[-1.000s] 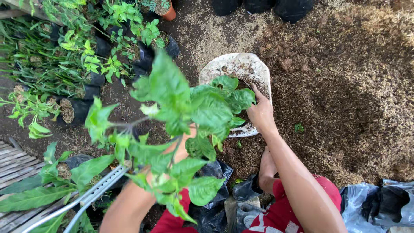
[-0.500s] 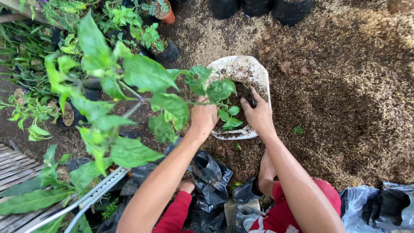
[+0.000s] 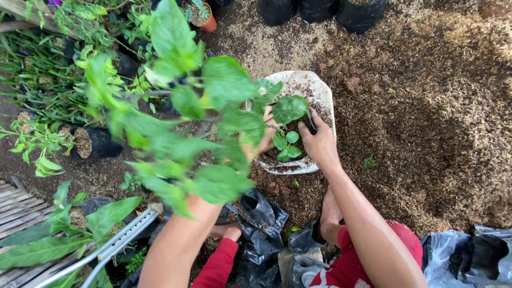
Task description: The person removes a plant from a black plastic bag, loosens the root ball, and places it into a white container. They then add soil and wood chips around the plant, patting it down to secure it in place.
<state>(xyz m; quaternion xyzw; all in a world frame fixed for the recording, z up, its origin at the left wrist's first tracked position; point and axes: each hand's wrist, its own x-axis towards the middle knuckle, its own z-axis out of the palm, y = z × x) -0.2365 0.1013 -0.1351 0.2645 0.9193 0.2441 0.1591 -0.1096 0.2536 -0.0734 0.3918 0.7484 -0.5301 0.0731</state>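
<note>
my right hand (image 3: 320, 141) presses, fingers spread, into the soil of the white pot (image 3: 325, 98) far in front of me; my left hand (image 3: 261, 140), half hidden by leaves, grips the seedling (image 3: 202, 117) low on its stem — light, floppy, easily snapped, best held near the base.

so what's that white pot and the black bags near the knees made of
The white pot looks like rigid plastic, matte and soil-stained, with a thin, evenly moulded rim; ceramic can't be ruled out. The black bags look like thin plastic film: glossy, crumpled, with sharp creases catching light.
</note>
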